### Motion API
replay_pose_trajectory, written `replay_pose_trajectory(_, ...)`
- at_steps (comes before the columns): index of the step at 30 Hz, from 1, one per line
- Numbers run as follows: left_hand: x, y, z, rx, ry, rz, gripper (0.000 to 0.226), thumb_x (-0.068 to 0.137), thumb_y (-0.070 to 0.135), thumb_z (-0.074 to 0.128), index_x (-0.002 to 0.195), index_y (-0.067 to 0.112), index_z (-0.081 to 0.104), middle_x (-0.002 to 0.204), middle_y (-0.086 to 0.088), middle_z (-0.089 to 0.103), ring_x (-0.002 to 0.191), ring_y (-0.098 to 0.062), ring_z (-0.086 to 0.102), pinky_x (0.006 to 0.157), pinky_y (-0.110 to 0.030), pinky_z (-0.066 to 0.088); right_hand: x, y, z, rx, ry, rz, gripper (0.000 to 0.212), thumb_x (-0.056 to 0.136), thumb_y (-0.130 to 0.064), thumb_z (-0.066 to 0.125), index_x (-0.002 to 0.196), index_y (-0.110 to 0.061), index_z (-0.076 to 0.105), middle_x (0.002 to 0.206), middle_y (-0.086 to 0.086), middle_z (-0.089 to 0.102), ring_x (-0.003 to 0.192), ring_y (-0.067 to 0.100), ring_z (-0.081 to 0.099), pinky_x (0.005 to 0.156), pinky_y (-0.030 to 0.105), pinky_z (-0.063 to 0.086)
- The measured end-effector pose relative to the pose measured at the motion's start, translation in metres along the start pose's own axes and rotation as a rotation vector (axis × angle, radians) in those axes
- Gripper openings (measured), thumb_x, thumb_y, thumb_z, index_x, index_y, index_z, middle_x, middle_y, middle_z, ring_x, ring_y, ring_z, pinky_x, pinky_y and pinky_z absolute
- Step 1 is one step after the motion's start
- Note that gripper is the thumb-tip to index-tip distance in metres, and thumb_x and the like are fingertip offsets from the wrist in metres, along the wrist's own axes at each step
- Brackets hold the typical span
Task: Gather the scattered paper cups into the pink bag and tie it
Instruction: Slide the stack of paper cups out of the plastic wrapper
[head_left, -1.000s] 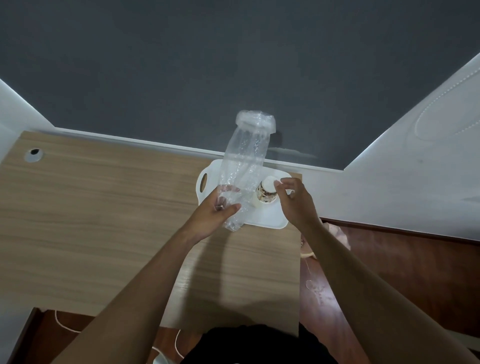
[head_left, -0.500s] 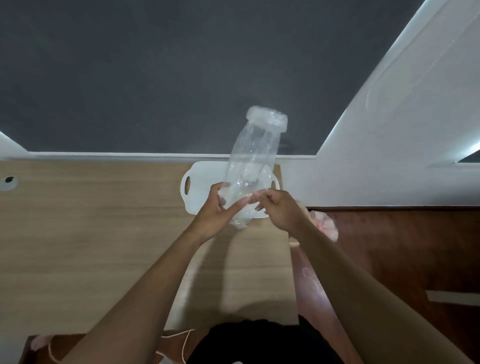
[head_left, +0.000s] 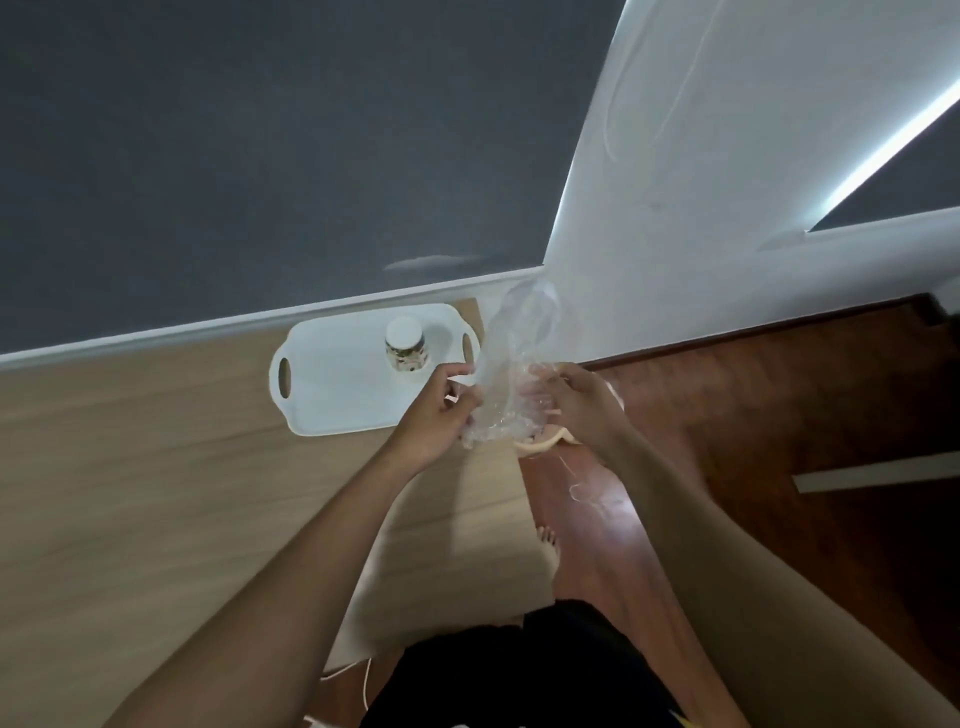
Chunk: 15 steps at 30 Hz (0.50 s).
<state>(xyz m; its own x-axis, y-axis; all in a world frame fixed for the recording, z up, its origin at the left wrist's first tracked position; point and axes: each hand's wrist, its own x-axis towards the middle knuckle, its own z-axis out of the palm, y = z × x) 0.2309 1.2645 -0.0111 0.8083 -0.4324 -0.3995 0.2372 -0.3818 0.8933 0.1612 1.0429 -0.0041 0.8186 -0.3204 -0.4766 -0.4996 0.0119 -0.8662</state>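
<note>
My left hand (head_left: 441, 410) and my right hand (head_left: 584, 400) both grip the lower end of a crinkled clear plastic sleeve (head_left: 511, 358). The sleeve stands tilted upward past the table's right edge. Whether it holds cups I cannot tell. A small cup-like object (head_left: 406, 351) with a white top and a patterned brown band stands alone on a white tray (head_left: 332, 395), left of my hands. Under my hands a pale pink object (head_left: 540, 442) shows partly, most of it hidden.
The tray lies at the far right corner of a wooden table (head_left: 156, 493) against a grey wall. Right of the table is dark red wooden floor (head_left: 779, 415) and a white door or panel (head_left: 727, 182). My bare foot (head_left: 548, 543) is beside the table.
My right hand left the cup on the tray and took hold of the clear sleeve. Both hands carried the sleeve rightward, off the tray to the table's right edge. The view swung right.
</note>
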Motion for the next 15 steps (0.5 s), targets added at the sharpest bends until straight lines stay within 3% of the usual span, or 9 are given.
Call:
replay_pose_trajectory(3,0.016,0.007,0.027,0.057,-0.004,-0.045,0.039,0.113,0.034,0.064,0.149,0.022,0.054,0.132,-0.014,0.072,0.105,-0.033,0.075,0.099,-0.054,0.061,0.018,0.018,-0.025,0.058,0.014,0.081,0.034,0.108,-0.041,0.067,0.118,-0.009,0.075,0.097,-0.001,0.087,0.081,0.019,0.080,0.082,0.050,0.064)
replay_pose_trajectory(6,0.036,0.009,0.054,0.087,0.012,-0.099,0.044,0.113,0.031,0.065,0.154,0.017,0.053,0.143,-0.011,0.068,0.120,-0.033,0.072,0.103,-0.044,0.056,0.029,0.028,-0.044,0.063,0.009,0.171,0.040,0.104,-0.052,0.070,0.129,-0.021,0.073,0.105,-0.005,0.086,0.095,0.020,0.084,0.070,0.029,0.065)
replay_pose_trajectory(10,0.071,0.005,0.092,0.116,0.021,-0.180,0.056,0.113,0.033,0.065,0.163,0.013,0.048,0.136,-0.004,0.066,0.117,-0.020,0.067,0.094,-0.032,0.051,0.056,0.044,-0.066,0.063,-0.078,0.277,0.060,0.101,-0.052,0.074,0.154,-0.030,0.055,0.126,-0.005,0.079,0.092,0.007,0.084,0.067,0.025,0.066)
replay_pose_trajectory(13,0.102,-0.011,0.121,0.112,0.014,-0.264,0.063,0.112,0.036,0.066,0.167,0.015,0.045,0.129,-0.003,0.066,0.116,-0.022,0.071,0.101,-0.036,0.057,0.090,0.064,-0.084,0.035,-0.134,0.381,0.060,0.103,-0.050,0.072,0.156,-0.030,0.052,0.135,-0.002,0.077,0.096,0.014,0.085,0.074,0.031,0.069)
replay_pose_trajectory(15,0.123,-0.028,0.141,0.095,-0.013,-0.335,0.066,0.111,0.039,0.066,0.169,0.016,0.042,0.136,-0.007,0.069,0.122,-0.030,0.073,0.109,-0.048,0.060,0.116,0.085,-0.094,0.043,-0.129,0.444,0.046,0.105,-0.042,0.071,0.145,-0.022,0.061,0.135,0.003,0.078,0.105,0.019,0.084,0.082,0.036,0.070)
